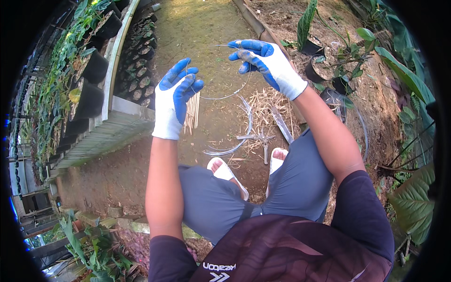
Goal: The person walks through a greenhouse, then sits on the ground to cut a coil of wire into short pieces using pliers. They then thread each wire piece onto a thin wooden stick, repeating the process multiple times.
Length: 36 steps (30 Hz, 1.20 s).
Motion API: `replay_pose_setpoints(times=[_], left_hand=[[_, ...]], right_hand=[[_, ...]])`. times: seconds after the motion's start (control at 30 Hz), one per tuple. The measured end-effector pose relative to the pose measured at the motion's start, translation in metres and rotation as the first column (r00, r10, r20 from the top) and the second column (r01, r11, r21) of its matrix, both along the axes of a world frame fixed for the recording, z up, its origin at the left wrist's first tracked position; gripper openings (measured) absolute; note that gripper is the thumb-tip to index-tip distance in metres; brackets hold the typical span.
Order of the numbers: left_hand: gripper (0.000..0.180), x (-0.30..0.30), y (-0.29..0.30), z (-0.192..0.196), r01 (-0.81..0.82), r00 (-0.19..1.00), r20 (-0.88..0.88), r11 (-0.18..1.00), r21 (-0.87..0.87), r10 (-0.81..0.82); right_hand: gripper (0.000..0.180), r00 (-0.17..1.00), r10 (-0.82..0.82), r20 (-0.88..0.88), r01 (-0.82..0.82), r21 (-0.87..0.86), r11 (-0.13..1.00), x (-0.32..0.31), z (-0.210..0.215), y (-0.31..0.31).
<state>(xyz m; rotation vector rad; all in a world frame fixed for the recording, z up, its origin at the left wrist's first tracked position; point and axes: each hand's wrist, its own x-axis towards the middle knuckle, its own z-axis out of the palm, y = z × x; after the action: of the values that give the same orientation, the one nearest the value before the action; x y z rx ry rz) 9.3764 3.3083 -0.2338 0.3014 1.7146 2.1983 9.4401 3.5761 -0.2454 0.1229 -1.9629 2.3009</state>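
In front of me a loop of thin wire (221, 98) spans between my two gloved hands. My left hand (177, 91), in a white glove with a blue-coated palm, has its fingers bent round the loop's left side. On the opposite side, my right hand (263, 60), gloved alike, pinches the wire between thumb and fingers. Below them on the ground lies a curved bundle of wire (249, 121). What looks like a pair of pliers (260, 137) rests beside it, handles spread. A flat blade-like tool (282, 124) lies on pale shavings (268, 104).
Thin pale sticks (193, 112) lie beyond my left wrist. A raised plank-sided bed (123, 110) with black plant pots (89, 96) runs along the left. More potted plants (314, 70) stand on the right. My sandalled feet (228, 174) are near the wire bundle.
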Motion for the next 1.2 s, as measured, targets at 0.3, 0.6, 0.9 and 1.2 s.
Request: replay_pose_setpoints(times=[0.3,0.6,0.9,1.2], left_hand=[[0.049,0.001,-0.005,0.009,0.339,0.940,0.065,0.936,-0.096,-0.334],[0.037,-0.010,-0.002,-0.017,0.302,0.887,0.271,0.913,0.274,-0.374],[0.036,-0.016,-0.018,-0.013,0.266,0.894,0.302,0.935,0.236,-0.331],[0.032,-0.014,-0.014,-0.010,0.231,0.953,0.168,0.963,0.138,-0.252]], right_hand=[[0.037,0.991,0.129,-0.026,-0.122,0.173,0.977,-0.003,0.003,0.009],[0.036,0.987,0.139,0.081,-0.141,0.017,0.990,0.004,0.001,-0.018],[0.039,0.991,0.050,0.128,-0.066,0.130,0.989,0.006,0.010,-0.014],[0.042,0.958,0.211,0.195,-0.210,-0.023,0.977,0.002,0.008,-0.001]])
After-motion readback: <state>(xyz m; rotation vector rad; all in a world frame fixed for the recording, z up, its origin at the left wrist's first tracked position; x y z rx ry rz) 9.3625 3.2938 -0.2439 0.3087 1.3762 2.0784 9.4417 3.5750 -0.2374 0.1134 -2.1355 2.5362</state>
